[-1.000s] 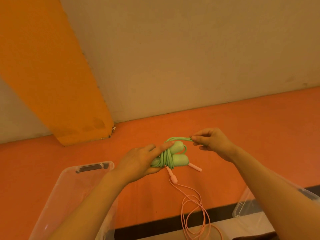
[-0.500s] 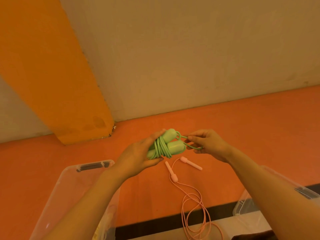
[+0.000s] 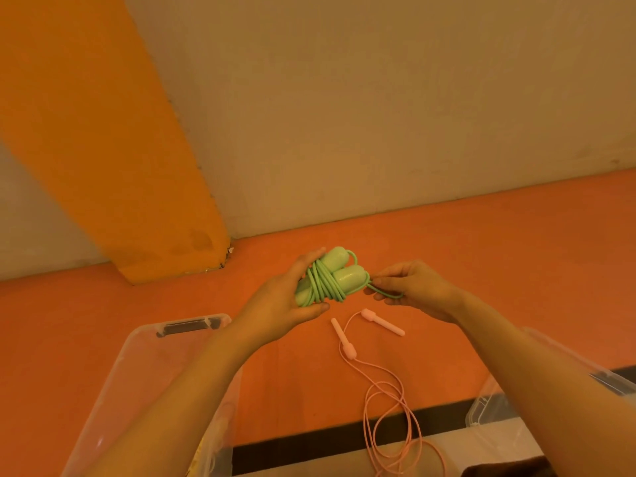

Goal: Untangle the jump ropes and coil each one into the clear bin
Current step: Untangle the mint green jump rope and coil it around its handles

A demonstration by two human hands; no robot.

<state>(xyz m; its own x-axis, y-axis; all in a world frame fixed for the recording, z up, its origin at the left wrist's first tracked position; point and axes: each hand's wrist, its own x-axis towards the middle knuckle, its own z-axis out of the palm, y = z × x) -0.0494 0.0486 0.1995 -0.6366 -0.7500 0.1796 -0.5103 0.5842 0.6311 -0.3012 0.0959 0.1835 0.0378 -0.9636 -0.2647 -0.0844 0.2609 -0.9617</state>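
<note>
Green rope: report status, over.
Left hand grips green rope bundle. Right hand pinches its loose loop. Pink rope uncoiled on floor. Clear bin below, nothing blocking.

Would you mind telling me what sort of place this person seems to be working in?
Probably an indoor play or exercise room, though I can't be sure: an orange floor meets a plain wall with an orange painted band, and clear storage bins sit beside a pink jump rope.
</note>
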